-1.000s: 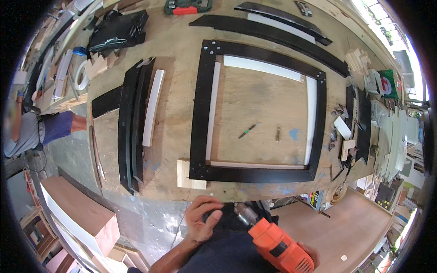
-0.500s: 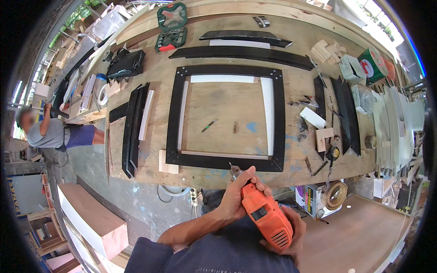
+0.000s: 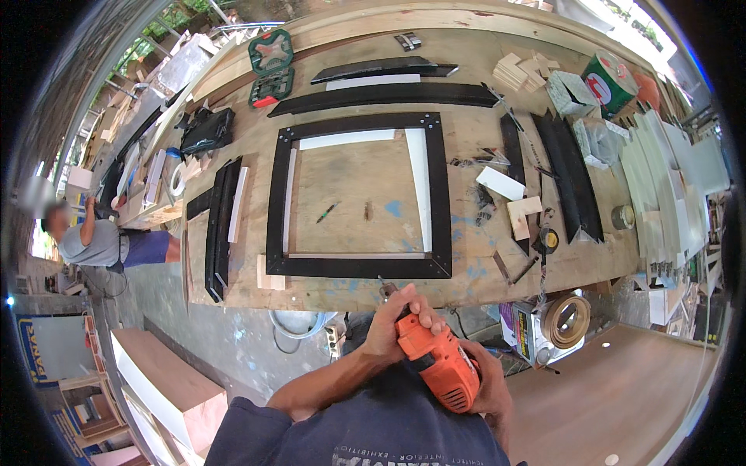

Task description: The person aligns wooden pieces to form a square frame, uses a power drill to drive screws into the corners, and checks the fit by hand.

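Both my hands hold an orange power drill (image 3: pixel 435 356) in front of my body, its bit pointing away from me. My left hand (image 3: pixel 395 320) is closed around its front end, just behind the chuck. My right hand (image 3: pixel 489 380) wraps its rear part, and those fingers are partly hidden. The bit's tip is at the near edge of a black rectangular frame (image 3: pixel 277 194) lying flat on the table; whether it touches cannot be told. Screws or holes show at the frame's far corners. White strips lie along its inside, and a pen (image 3: pixel 327 213) lies within it.
The wooden table (image 3: pixel 466 287) also bears black bars (image 3: pixel 381 98), a green tool case (image 3: pixel 271 87), a white block (image 3: pixel 500 183), a tape measure (image 3: pixel 549 239) and a green can (image 3: pixel 606 85). Another person (image 3: pixel 93 237) stands at the far left. A rose-topped box (image 3: pixel 171 357) stands lower left.
The whole view has shifted, so the table's things appear farther left. The drill stays in both hands, its bit now nearer the frame's outer near edge.
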Demonstrator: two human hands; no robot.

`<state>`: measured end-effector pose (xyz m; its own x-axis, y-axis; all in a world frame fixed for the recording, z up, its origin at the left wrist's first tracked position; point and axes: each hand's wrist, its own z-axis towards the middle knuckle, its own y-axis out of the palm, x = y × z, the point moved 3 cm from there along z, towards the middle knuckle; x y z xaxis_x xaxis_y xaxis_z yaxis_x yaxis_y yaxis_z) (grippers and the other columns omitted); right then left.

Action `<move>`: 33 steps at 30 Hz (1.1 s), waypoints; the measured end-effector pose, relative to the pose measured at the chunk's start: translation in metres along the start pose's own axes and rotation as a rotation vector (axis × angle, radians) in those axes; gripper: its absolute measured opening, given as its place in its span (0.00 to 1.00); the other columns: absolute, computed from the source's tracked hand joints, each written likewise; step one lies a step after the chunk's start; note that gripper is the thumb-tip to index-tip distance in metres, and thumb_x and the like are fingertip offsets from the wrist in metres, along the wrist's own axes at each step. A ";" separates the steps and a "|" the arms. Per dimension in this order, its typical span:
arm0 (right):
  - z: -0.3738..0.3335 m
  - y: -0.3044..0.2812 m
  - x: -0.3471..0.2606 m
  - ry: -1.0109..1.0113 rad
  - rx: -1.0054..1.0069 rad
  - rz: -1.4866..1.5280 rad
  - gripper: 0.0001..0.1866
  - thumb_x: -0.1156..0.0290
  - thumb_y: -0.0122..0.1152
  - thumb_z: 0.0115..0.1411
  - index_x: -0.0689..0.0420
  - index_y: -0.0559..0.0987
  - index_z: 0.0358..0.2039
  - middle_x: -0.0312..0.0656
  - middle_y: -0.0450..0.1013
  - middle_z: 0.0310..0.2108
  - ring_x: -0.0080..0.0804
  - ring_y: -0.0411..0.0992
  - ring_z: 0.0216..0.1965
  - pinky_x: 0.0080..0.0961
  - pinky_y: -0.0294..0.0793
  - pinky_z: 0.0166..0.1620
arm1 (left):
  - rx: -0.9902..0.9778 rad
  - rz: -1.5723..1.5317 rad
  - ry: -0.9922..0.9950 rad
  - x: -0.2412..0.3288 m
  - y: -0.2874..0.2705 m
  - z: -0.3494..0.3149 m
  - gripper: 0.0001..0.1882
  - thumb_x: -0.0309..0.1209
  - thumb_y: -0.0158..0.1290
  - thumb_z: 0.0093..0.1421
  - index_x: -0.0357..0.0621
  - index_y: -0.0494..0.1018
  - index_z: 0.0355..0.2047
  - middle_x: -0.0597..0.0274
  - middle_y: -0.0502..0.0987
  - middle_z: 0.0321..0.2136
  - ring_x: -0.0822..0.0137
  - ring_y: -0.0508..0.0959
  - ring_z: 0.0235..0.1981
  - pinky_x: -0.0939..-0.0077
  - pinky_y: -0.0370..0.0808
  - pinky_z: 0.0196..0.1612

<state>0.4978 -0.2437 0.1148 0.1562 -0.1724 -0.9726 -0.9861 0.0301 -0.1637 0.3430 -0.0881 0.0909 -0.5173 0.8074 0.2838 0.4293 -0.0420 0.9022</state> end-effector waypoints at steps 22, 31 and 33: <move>0.056 0.063 0.009 -0.355 0.210 -0.527 0.44 0.67 0.70 0.52 0.59 0.67 0.71 0.41 0.76 0.34 0.42 0.75 0.38 0.37 0.76 0.43 | 0.158 0.151 -0.011 0.098 -0.016 0.015 0.20 0.30 0.52 0.67 0.52 0.65 0.17 0.69 0.68 0.12 0.67 0.73 0.19 0.63 0.75 0.45; 0.062 0.063 0.018 -0.325 0.274 -0.403 0.51 0.67 0.77 0.45 0.62 0.67 0.70 0.46 0.80 0.42 0.45 0.76 0.39 0.39 0.76 0.43 | 0.301 0.228 -0.101 0.097 -0.005 0.037 0.19 0.29 0.56 0.63 0.52 0.67 0.15 0.70 0.69 0.12 0.69 0.73 0.18 0.64 0.76 0.45; 0.063 0.063 0.020 -0.318 0.280 -0.378 0.51 0.67 0.77 0.44 0.62 0.67 0.70 0.47 0.80 0.46 0.46 0.77 0.41 0.39 0.77 0.45 | 0.286 0.228 -0.117 0.098 -0.003 0.041 0.19 0.29 0.56 0.63 0.52 0.66 0.15 0.70 0.68 0.12 0.69 0.73 0.18 0.64 0.76 0.45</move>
<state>0.4422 -0.1829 0.0748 0.5476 0.0819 -0.8327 -0.8122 0.2914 -0.5054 0.3214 0.0152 0.1028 -0.3038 0.8588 0.4124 0.7214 -0.0754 0.6884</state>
